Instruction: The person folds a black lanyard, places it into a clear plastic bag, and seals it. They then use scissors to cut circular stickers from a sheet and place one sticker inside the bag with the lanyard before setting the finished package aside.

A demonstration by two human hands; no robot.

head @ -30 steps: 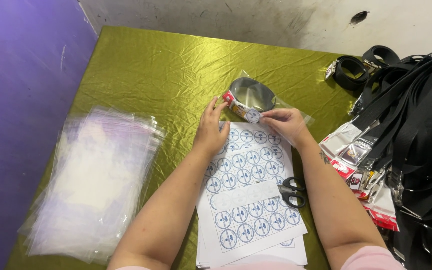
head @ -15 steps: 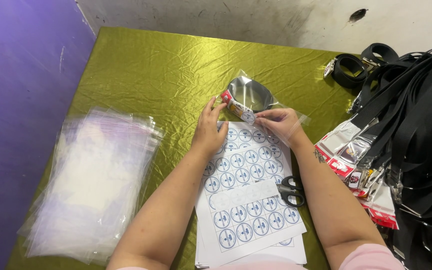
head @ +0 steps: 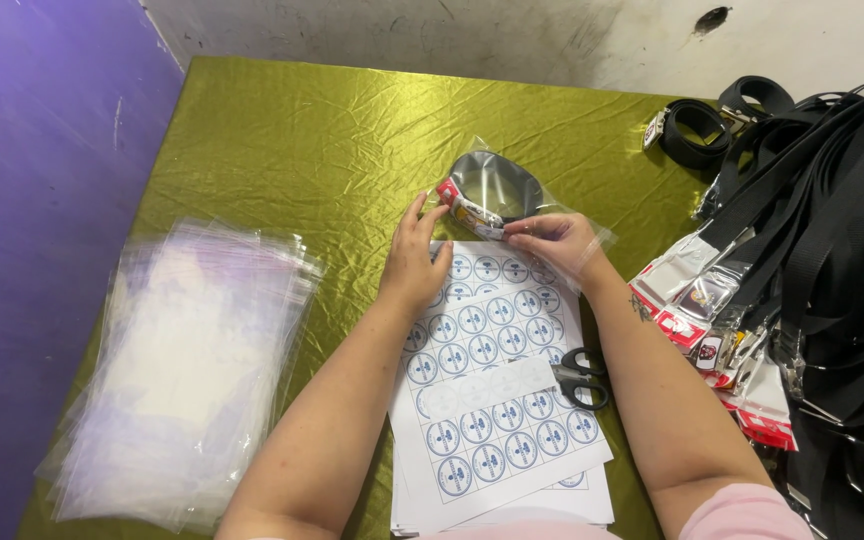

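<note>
Crinkly clear plastic bag (head: 497,190) around a coiled black belt, pinched by left hand (head: 414,262) and right hand (head: 557,243).

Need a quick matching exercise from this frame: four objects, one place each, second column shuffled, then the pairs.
Things:
1. scissors
2. stack of clear bags
3. bagged belt
4. loose black belts

Places:
A. heaped at the table's right edge
B. held between both hands
C. on the sticker sheet, by the right forearm
D. left of the left arm, on the green cloth

Pairs: 1-C, 2-D, 3-B, 4-A
</note>
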